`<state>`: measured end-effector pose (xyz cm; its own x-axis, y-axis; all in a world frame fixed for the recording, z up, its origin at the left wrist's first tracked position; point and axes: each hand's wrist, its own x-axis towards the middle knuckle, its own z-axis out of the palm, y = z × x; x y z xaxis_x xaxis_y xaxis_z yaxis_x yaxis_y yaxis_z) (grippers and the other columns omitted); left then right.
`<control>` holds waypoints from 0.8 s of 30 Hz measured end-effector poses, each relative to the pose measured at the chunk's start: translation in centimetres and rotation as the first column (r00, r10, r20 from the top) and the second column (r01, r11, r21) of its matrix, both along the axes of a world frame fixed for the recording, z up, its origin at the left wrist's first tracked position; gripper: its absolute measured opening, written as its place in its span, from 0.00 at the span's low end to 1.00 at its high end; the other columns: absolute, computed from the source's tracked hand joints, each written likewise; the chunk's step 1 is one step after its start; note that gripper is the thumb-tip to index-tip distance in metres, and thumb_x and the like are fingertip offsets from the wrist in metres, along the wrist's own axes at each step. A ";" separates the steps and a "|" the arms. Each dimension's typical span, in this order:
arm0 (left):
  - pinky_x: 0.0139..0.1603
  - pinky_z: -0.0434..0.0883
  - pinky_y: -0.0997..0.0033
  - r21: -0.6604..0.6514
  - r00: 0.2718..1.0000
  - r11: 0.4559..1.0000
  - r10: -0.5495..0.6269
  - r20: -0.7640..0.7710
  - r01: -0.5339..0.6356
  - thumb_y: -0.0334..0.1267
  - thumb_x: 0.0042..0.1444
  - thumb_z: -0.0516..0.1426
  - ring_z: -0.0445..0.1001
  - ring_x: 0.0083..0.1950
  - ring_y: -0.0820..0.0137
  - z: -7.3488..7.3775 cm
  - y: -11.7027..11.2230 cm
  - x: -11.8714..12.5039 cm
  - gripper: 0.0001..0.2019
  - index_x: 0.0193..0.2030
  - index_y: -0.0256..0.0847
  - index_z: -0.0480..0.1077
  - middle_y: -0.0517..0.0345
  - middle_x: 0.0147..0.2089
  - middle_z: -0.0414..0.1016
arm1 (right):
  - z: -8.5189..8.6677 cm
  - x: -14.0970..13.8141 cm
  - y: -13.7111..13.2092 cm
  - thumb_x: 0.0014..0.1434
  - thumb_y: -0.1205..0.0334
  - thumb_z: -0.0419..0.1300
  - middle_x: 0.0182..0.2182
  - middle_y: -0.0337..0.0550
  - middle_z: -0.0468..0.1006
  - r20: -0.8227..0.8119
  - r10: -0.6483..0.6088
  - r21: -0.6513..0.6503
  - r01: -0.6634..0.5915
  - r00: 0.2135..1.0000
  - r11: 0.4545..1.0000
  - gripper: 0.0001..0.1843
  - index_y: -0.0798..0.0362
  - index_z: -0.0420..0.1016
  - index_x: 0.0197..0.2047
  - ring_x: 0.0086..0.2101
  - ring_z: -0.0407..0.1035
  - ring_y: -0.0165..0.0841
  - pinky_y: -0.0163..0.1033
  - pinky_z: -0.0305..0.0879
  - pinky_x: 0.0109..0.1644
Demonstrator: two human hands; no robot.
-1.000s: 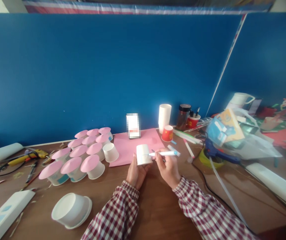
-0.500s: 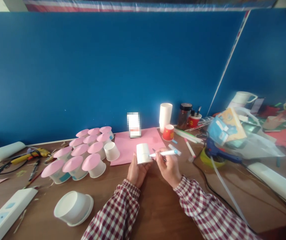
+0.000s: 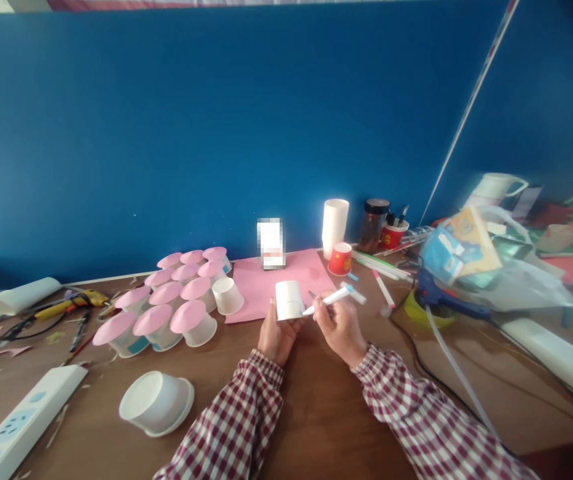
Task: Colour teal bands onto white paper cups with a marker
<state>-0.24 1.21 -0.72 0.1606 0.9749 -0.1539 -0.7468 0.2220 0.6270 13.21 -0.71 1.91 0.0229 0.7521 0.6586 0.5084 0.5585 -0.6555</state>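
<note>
While L hand (image 3: 279, 338) cradles the white paper cup (image 3: 289, 300) off the table (image 3: 316, 413), R hand (image 3: 341, 327) holds the white marker (image 3: 330, 300) at the cup's 4 o'clock side. (Clock centred on cup, 12 = away from wearer.) L fingers curled round lower wall, thumb up the 9 o'clock side. R: marker pinched betw. thumb & fingers, pen grip, blue end pointing approx. 2. Tip at lower wall; contact vs. slight gap, can't tell. Any mark on wall too faint to confirm.

Step in hand, my judgement: marking the cup wall w/ the marker. Next move prob. calls for L keeping cup from rolling, R tip lightly on the curve, wrist steady; a slip of either would likely smear the line.

Surroundings: pink sheet (image 3: 251, 293) just beyond, 11–1, w/ a pixelated upright item (image 3: 271, 243) near its far edge, 12. Plain white cup (image 3: 227, 298) at 9, next to a block of pink-capped cups (image 3: 153, 321), 9–10. White tub (image 3: 153, 403) at 8, nearer wearer; power strip (image 3: 26, 420) also 8, farther out. Red cup (image 3: 340, 259) at 1–2, tall white stack (image 3: 335, 227) behind it at 1. Blue glue gun (image 3: 451, 300) approx. 3, well apart.
</note>
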 end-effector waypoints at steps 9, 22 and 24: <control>0.46 0.73 0.61 -0.011 0.997 0.998 -0.066 0.040 0.066 0.51 0.60 0.51 0.75 0.42 0.62 0.2 -0.1 -0.2 0.23 0.51 0.31 0.69 0.43 0.44 0.76 | -0.1 0.2 -0.1 0.65 0.58 0.51 0.23 0.40 0.73 -0.189 -0.008 -0.001 0.008 0.982 1.000 0.12 0.53 0.68 0.32 0.25 0.70 0.31 0.35 0.68 0.30; 0.44 0.73 0.64 -0.006 0.994 0.995 -0.104 0.036 0.104 0.53 0.59 0.51 0.75 0.43 0.63 0.2 0.2 -0.6 0.25 0.52 0.32 0.69 0.43 0.46 0.75 | 0.0 -0.4 -0.9 0.63 0.61 0.52 0.33 0.45 0.76 -0.062 0.018 0.044 -0.015 0.998 0.999 0.08 0.53 0.70 0.40 0.30 0.72 0.34 0.37 0.70 0.31; 0.46 0.73 0.64 -0.028 0.996 0.997 -0.077 0.050 0.078 0.53 0.59 0.52 0.75 0.42 0.64 0.2 0.3 -0.6 0.24 0.51 0.32 0.69 0.44 0.45 0.76 | -0.3 -0.5 -1.0 0.63 0.62 0.52 0.34 0.45 0.76 -0.019 0.032 0.082 -0.030 0.999 0.996 0.07 0.52 0.70 0.41 0.33 0.73 0.35 0.39 0.72 0.36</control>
